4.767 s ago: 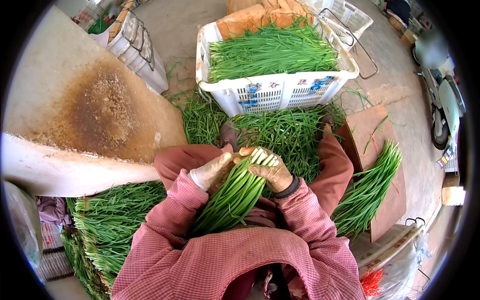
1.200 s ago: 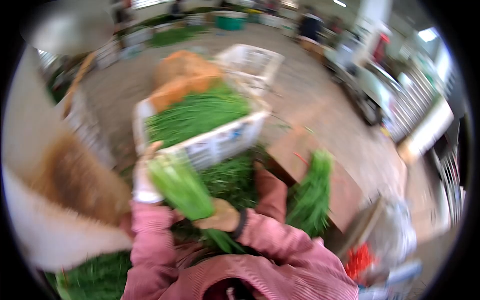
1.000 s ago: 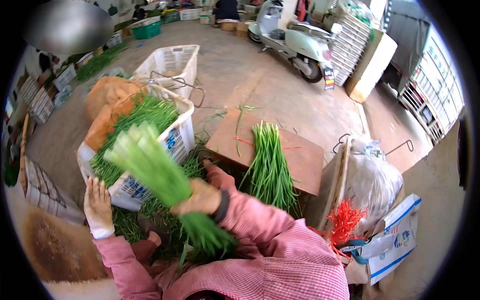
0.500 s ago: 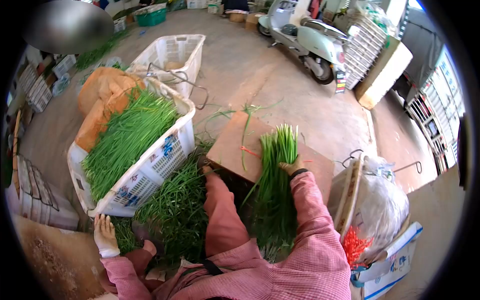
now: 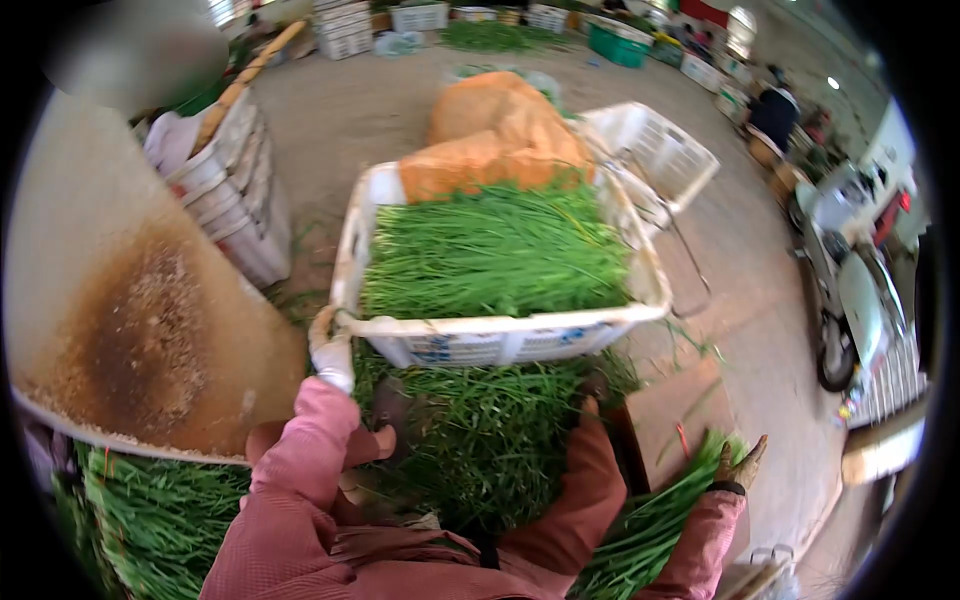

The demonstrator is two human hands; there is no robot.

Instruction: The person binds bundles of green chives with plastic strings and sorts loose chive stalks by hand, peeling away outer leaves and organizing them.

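My left hand [image 5: 331, 350], in a pale glove, grips the near left corner of a white plastic crate [image 5: 520, 325]. Long green chives [image 5: 495, 250] fill the front of this crate, and an orange cloth [image 5: 500, 135] lies over its back. At lower right, my right hand [image 5: 742, 468] has its fingers apart beside a bundle of chives [image 5: 650, 525]. The bundle lies on a brown board [image 5: 680, 410], its pale ends by my thumb. A red tie [image 5: 683, 438] rests on the board.
Loose green leaves [image 5: 480, 430] cover the floor between my feet. More bundled greens [image 5: 165, 510] are at lower left, below a stained board [image 5: 160, 330]. Stacked crates [image 5: 235, 190] stand left, another white crate [image 5: 655, 150] behind, and a scooter [image 5: 850, 290] at right.
The view has swung left, centring the filled crate. My left hand has gone from open beside the crate corner to gripping it. My right hand has loosened from the chives, which now lie slanted.
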